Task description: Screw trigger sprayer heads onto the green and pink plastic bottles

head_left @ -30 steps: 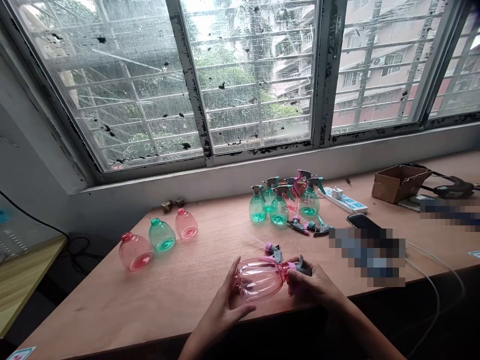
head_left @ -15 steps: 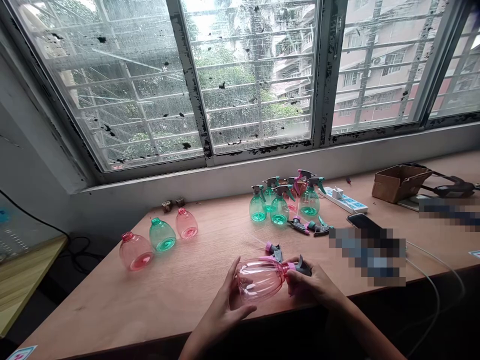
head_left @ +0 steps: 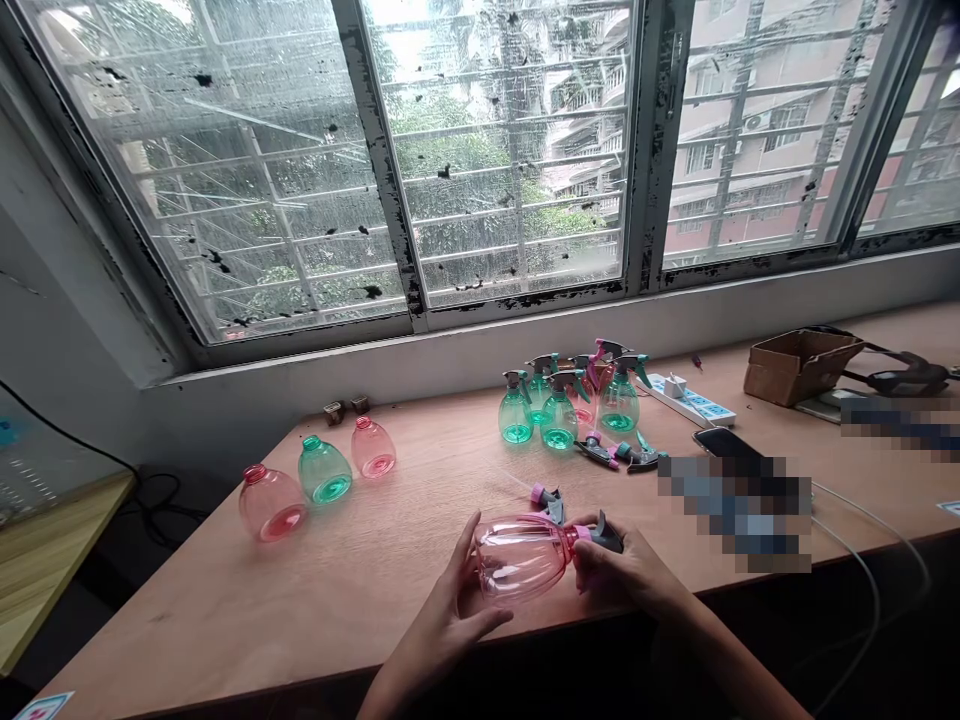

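Note:
A clear pink spray bottle lies on its side in the air above the table's front edge, its base to the left. My left hand cups the base, thumb below and fingers behind. At the neck, my right hand is closed around the pink collar and the dark grey trigger head. Just behind the bottle lies a loose trigger sprayer with a pink collar. Farther back are two more loose sprayers, one with pink parts and one with green.
Open bottles stand at left: pink, green and pink. Several bottles with sprayers cluster near the window. Right of them are a power strip, a phone, white cables and a cardboard box.
Almost nothing differs. Both hands stay in place around the pink spray bottle, which looks turned very slightly about its length.

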Motion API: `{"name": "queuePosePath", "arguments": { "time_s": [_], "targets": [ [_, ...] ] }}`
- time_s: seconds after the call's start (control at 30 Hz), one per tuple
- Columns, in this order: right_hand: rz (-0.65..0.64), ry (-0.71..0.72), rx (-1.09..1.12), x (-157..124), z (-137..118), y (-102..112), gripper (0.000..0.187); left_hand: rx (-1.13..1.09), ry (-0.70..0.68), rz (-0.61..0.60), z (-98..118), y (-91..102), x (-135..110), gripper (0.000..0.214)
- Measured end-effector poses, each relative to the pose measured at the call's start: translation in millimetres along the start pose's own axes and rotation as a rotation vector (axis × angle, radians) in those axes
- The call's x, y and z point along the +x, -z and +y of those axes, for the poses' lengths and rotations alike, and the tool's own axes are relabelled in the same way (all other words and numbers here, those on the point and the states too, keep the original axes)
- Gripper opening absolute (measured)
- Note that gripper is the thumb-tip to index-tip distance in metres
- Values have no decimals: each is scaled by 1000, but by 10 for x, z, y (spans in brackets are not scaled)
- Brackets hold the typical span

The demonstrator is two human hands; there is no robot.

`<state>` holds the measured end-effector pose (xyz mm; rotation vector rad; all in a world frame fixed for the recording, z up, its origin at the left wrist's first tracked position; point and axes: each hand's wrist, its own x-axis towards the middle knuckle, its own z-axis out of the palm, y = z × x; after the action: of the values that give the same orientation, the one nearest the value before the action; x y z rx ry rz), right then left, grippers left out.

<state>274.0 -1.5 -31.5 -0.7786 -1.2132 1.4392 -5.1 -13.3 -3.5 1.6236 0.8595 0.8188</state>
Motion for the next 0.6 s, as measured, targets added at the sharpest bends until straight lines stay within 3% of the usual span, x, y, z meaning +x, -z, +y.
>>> {"name": "queuePosePath", "arguments": {
  "time_s": [0.6],
  "targets": [
    [1, -12, -30, -2, -26, -11, 39, 17, 28, 5, 13, -17, 5, 110]
  ]
}}
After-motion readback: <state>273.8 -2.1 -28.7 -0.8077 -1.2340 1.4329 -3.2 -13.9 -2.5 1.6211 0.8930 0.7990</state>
